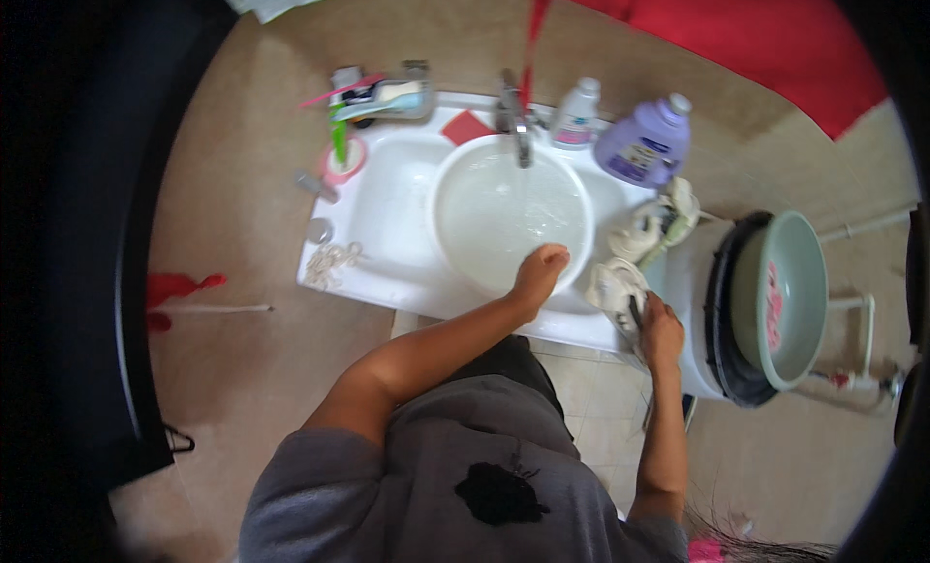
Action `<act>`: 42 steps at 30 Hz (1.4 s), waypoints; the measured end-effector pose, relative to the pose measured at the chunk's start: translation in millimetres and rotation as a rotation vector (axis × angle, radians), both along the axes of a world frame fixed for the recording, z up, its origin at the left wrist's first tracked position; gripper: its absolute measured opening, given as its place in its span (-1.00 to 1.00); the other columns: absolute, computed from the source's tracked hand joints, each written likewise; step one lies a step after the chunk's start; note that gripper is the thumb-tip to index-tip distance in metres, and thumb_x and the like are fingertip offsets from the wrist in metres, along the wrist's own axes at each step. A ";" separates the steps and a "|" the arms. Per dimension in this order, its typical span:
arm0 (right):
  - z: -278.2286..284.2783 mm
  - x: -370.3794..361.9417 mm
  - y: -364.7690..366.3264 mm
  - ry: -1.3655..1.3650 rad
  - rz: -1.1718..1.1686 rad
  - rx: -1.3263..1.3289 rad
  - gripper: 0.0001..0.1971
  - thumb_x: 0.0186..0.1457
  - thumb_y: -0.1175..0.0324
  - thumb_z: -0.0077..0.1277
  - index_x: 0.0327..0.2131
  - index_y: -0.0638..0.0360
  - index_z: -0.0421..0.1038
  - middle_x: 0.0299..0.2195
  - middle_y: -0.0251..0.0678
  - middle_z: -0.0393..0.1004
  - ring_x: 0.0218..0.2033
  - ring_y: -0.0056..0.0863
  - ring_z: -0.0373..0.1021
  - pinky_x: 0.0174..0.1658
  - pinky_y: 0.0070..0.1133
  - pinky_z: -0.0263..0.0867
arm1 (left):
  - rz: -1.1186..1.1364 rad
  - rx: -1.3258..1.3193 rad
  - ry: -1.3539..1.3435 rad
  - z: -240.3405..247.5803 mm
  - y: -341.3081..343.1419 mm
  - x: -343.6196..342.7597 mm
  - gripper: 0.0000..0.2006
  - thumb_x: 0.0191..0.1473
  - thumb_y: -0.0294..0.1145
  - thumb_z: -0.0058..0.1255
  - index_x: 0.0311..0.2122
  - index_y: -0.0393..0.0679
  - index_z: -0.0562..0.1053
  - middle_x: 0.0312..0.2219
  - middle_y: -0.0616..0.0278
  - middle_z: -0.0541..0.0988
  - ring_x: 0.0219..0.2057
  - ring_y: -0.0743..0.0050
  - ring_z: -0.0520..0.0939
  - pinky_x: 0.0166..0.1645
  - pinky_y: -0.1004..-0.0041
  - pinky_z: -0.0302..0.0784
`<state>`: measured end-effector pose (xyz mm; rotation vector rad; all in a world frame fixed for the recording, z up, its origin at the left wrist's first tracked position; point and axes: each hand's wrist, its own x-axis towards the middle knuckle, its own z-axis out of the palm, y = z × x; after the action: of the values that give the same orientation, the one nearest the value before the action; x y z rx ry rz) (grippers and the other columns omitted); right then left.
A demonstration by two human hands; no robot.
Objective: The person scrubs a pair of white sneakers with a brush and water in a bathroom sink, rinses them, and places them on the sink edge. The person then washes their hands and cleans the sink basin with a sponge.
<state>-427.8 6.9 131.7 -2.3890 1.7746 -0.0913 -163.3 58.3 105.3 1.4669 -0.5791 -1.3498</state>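
"Starting with the white basin (435, 214), where is it?"

"Inside the white sink (383, 200), under the tap (509, 108), with water (499, 209) in it."

"How about the left hand (542, 275)?"

"Over the basin's near right rim, its fingers curled close together. Whether it grips anything or touches the rim, I can't tell."

"And the right hand (663, 328)?"

"At the sink's front right edge, by the crumpled off-white cloth (614, 284). Its fingers bend toward a dark strip (635, 312), which is blurred; I can't tell whether they pinch that or the cloth."

"What stands along the far edge?"

"A white bottle (576, 115) and a purple jug (647, 141), right of the tap. A red square (467, 127) lies left of it."

"Farther right?"

"A pale green tub (804, 292), with something pink (774, 306) inside, next to a black one (722, 311)."
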 end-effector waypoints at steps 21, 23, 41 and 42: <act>-46.5 219.6 4.8 -0.882 0.299 0.362 -0.75 0.13 0.38 0.03 -0.10 0.16 0.47 -0.15 -0.14 0.48 -0.18 -0.26 0.45 -0.09 -0.45 0.37 | 0.645 0.166 -1.169 -65.1 175.3 271.3 -0.87 0.10 -0.57 -0.05 -0.23 -0.15 0.39 -0.38 0.22 0.48 -0.40 0.36 0.51 -0.30 0.38 0.46; -71.2 230.3 -5.2 -1.087 -0.021 0.753 -0.69 0.22 0.21 -0.05 -0.01 0.07 0.42 -0.09 -0.26 0.45 -0.12 -0.39 0.42 -0.03 -0.50 0.33 | 0.665 -0.042 -0.744 -41.5 146.3 236.3 -0.89 0.13 -0.65 -0.11 -0.23 -0.23 0.36 -0.35 0.25 0.45 -0.38 0.52 0.44 -0.29 0.52 0.42; -187.8 266.3 -28.5 -1.669 -0.591 1.298 -0.38 0.17 -0.24 -0.18 0.07 0.06 0.29 -0.03 -0.34 0.40 -0.02 -0.38 0.31 0.04 -0.43 0.23 | 0.014 0.373 0.258 -107.1 -58.1 82.9 -0.37 0.21 0.12 -0.23 0.16 -0.22 0.25 0.15 0.07 0.29 0.11 0.22 0.32 0.16 0.27 0.23; -193.9 262.3 -31.4 -1.635 -0.629 1.315 -0.39 0.17 -0.25 -0.19 0.04 0.05 0.31 -0.06 -0.35 0.43 -0.05 -0.38 0.33 0.00 -0.43 0.26 | 0.022 0.384 0.209 -100.7 -51.6 74.6 -0.38 0.22 0.12 -0.26 0.15 -0.21 0.27 0.15 0.09 0.29 0.10 0.24 0.33 0.16 0.30 0.22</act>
<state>-165.5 -24.6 -62.2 -0.3167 0.9229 -0.5234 -88.7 6.8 4.6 1.5994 -0.1723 -1.6361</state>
